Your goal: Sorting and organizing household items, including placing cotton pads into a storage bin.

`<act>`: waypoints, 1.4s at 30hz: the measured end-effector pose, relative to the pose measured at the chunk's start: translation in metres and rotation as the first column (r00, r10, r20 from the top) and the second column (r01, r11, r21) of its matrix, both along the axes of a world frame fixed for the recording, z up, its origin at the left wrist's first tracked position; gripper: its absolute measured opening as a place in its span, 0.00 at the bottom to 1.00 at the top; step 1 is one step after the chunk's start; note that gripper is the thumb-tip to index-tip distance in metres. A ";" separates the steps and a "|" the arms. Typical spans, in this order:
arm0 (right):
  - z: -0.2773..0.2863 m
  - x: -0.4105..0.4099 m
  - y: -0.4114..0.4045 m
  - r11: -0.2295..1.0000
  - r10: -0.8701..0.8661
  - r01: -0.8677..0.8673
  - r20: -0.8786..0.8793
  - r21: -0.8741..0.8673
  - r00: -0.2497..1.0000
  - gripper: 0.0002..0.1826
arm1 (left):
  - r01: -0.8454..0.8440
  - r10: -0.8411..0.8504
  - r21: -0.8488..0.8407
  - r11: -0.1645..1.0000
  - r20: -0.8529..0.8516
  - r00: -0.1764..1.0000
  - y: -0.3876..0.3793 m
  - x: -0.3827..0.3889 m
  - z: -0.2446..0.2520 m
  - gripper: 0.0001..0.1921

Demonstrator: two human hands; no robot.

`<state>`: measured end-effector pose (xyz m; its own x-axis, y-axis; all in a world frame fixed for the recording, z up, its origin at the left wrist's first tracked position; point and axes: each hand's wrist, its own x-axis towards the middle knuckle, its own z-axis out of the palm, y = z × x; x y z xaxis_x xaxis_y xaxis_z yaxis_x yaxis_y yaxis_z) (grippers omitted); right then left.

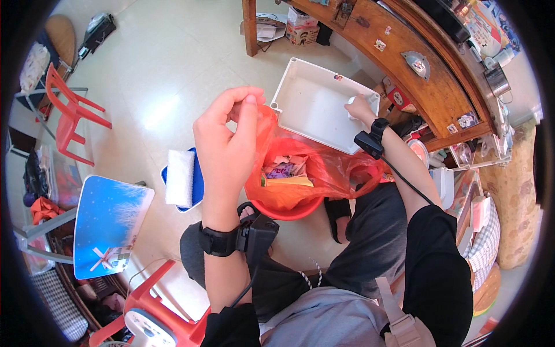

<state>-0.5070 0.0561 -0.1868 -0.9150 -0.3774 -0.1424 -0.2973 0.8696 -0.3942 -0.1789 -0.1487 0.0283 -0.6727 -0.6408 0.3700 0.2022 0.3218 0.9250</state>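
My left hand (232,130) is raised left of a red plastic bag, its fingers curled towards the thumb; whether something is between them cannot be told. My right hand (360,108) holds a small white object (351,104), perhaps a wad of tissue, against the inside of a white plastic drawer (316,97). The drawer lies tilted beyond the bag, near its rim. The red plastic bag (329,167) lines a red bin (288,211) between my feet and holds crumpled paper and wrappers (286,169). Both wrists wear black straps with small devices.
Left of the bin, a white textured roll (179,178) lies on a blue tray (198,182). A wooden desk (390,47) stands at the upper right. A red plastic chair (71,115) and a blue printed board (108,225) are at the left, a red stool (151,299) at the lower left.
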 end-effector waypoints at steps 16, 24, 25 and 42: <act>-0.024 -0.001 -0.010 0.991 0.115 -0.110 -0.079 0.070 0.990 0.23 | -0.019 0.019 -0.005 1.000 -0.008 1.000 -0.007 0.005 -0.003 0.06; -0.033 0.013 -0.008 0.936 0.338 -0.349 -0.168 -0.041 0.926 0.22 | -0.004 0.004 0.002 1.000 -0.026 1.000 -0.008 0.005 -0.003 0.06; -0.032 0.018 -0.011 0.906 0.399 -0.416 -0.174 -0.075 0.900 0.21 | -0.006 0.006 0.003 1.000 -0.026 1.000 -0.007 0.005 -0.003 0.06; 0.014 0.102 -0.055 0.781 0.624 -0.575 0.311 -0.241 0.717 0.17 | -0.012 0.012 -0.029 1.000 0.001 1.000 -0.008 0.012 0.003 0.07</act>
